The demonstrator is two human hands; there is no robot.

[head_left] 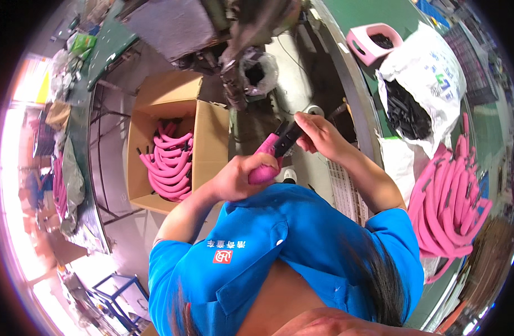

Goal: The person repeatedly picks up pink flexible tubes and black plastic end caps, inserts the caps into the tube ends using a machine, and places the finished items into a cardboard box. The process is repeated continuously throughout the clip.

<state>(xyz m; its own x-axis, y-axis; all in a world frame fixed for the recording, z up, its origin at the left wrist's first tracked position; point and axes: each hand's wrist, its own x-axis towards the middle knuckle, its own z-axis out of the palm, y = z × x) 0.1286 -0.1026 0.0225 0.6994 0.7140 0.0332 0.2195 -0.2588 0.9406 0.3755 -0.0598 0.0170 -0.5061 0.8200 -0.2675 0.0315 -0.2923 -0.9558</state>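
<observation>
In front of my chest, my left hand (240,177) is closed round a pink foam-covered tube (262,174), whose end points up and to the right. A black piece (286,139) sits at that end of the tube. The thumb and fingers of my right hand (323,136) pinch the far side of this black piece. How the black piece joins the tube is partly hidden by my fingers.
An open cardboard box (212,151) at left holds several curved pink tubes (170,162). On the green table at right lie more pink tubes (444,207), a white sack (430,73) of black parts (405,112) and a pink bin (362,47). A machine (234,61) stands ahead.
</observation>
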